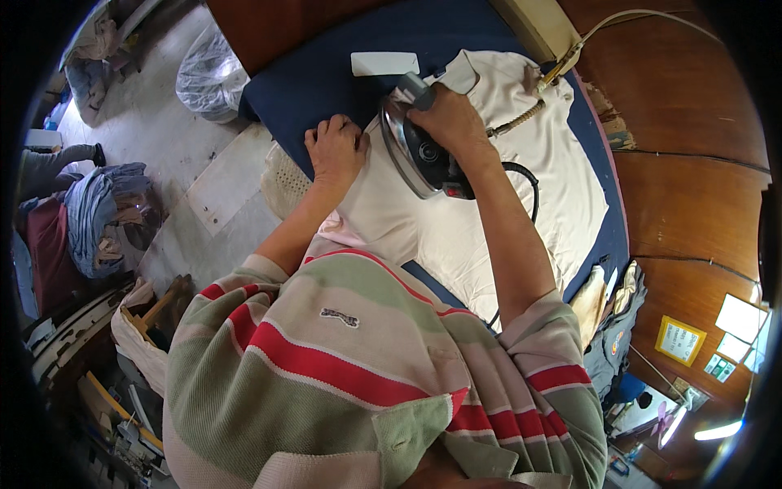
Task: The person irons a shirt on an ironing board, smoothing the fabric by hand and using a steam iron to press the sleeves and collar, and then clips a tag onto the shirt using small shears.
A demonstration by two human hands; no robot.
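A cream shirt lies spread over a dark blue padded ironing surface, with some creases in its cloth. My right hand is wrapped round the grey and black handle of an iron, whose metal body rests on the shirt's left part. Beside the iron, my left hand is palm down with bent fingers, closed at the shirt's left edge; its fingertips are partly hidden. A dark cord curves away from the iron's rear, and a brown wrapped hose runs over the shirt near my right wrist.
A white flat piece lies at the far edge of the blue surface. Wooden panelling rises along the right. To the left are a plastic-wrapped bundle and piled clothes. More garments hang at the near right.
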